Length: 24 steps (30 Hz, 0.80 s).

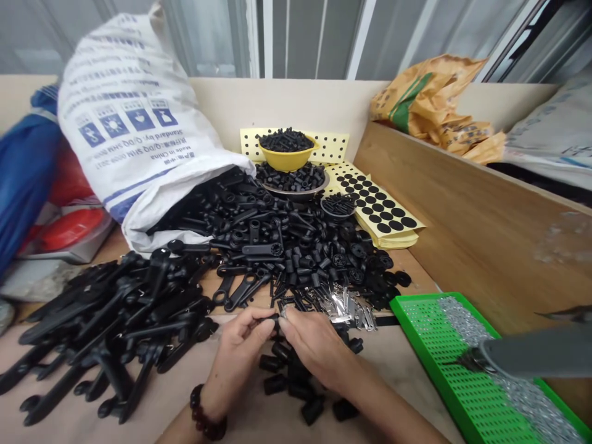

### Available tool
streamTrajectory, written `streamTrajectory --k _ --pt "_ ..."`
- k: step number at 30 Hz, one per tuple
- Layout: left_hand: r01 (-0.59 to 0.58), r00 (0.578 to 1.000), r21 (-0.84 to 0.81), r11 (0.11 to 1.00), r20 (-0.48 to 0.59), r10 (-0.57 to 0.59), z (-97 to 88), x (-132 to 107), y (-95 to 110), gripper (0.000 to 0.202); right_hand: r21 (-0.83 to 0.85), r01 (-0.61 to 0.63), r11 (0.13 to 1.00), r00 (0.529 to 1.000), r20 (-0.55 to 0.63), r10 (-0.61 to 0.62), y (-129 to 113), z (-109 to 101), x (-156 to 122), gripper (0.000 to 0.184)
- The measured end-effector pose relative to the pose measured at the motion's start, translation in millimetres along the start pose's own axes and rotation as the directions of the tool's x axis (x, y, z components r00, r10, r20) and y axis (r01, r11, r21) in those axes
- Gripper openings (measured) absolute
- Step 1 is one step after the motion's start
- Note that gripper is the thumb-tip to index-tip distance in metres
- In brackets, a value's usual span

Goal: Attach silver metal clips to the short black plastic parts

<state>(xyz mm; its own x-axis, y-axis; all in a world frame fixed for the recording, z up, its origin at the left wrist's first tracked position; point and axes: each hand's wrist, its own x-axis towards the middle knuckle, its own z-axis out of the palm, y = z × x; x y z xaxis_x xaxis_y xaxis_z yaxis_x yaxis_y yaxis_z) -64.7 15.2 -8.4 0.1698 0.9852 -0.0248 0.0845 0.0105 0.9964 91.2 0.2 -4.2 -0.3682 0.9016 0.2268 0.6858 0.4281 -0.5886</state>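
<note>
**A close pinch amid heaps of black plastic**

At the bottom centre of the frame, the person's left hand, with a dark red bead bracelet on its wrist, and right hand are both curled and grasping. Their fingertips meet around a small black plastic part, with a tiny silver metal piece touching it; the hands hide most of both. Short black cylindrical plastic pieces lie just below the hands on a pale tan work surface.

At lower left lies a heap of long black plastic wrench-shaped levers. At lower right, a bright green perforated plastic tray holds a band of small silver metal pieces, under a grey cylindrical tool.

Further up, loose silver clips border a mound of mixed black plastic parts spilling from the mouth of a white woven sack with blue print. Behind the mound sits a yellow bowl of black pieces.
</note>
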Motion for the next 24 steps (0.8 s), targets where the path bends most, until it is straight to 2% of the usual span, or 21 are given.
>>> streamTrajectory --k 4,8,10,14,18,24 --pt "-0.073 0.997 0.092 0.993 0.01 0.072 -2.4 -4 -2 0.013 0.045 -0.022 0.999 1.0 0.01 0.021 -2 1 2 0.03" --pt "-0.211 0.977 0.2 0.957 0.079 0.199 -4.4 -7 -4 0.012 -0.119 0.123 0.985 0.992 0.045 -0.119 2 3 1 0.033" --pt "-0.203 0.978 0.218 0.955 0.097 0.186 -5.9 -5 -6 0.012 -0.153 0.162 0.975 0.986 0.07 -0.153 5 3 2 0.031" --pt "-0.13 0.989 0.277 0.952 0.099 0.107 -10.4 1 -9 0.013 -0.111 0.148 0.983 0.988 0.06 -0.142 11 4 5 0.027" --pt "-0.122 0.989 0.268 0.955 0.11 0.096 -13.8 4 -10 0.017 -0.145 0.156 0.977 0.987 0.069 -0.148 13 7 7 0.024" --pt "-0.107 0.993 0.207 0.972 0.076 0.093 -13.7 5 -11 0.017 -0.3 0.227 0.926 0.973 0.114 -0.202 11 7 10 0.022"
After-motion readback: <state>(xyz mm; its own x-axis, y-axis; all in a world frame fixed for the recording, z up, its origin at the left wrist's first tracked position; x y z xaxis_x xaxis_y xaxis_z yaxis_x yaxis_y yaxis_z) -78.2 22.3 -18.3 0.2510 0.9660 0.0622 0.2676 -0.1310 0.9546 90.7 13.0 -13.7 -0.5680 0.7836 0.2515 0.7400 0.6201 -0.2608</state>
